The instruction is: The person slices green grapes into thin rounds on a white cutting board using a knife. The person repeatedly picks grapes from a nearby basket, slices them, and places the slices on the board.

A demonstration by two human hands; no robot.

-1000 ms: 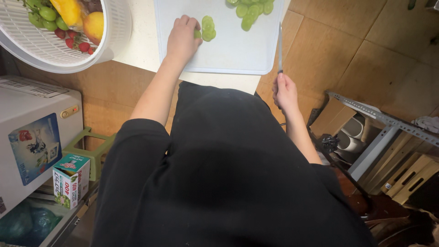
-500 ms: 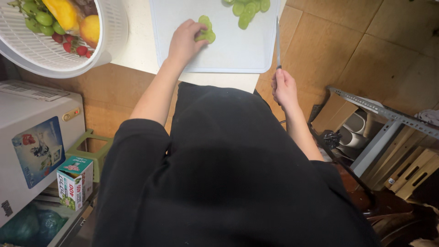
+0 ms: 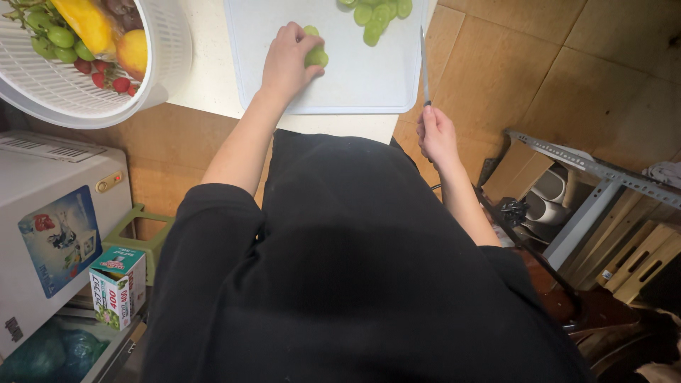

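Observation:
My left hand point(image 3: 286, 60) rests on a pale blue cutting board point(image 3: 355, 78) and pinches two green grapes point(image 3: 315, 51) with its fingertips. Several cut green grape pieces point(image 3: 376, 11) lie at the far edge of the board. My right hand point(image 3: 436, 135) grips the handle of a thin knife point(image 3: 423, 64) just off the board's right side, blade pointing away from me along the board's edge. My black shirt fills the lower middle of the view.
A white colander point(image 3: 106, 85) with grapes, strawberries and yellow and orange fruit sits at the upper left on the white counter point(image 3: 206, 78). Below left are a white appliance point(image 3: 50, 227), a small carton point(image 3: 117, 284) and a green stool point(image 3: 142, 234). A metal rack point(image 3: 589, 184) stands at right.
My left hand has stayed on the grapes, closing its fingertips around them. The knife hand has held still beside the board. The camera has tilted slightly.

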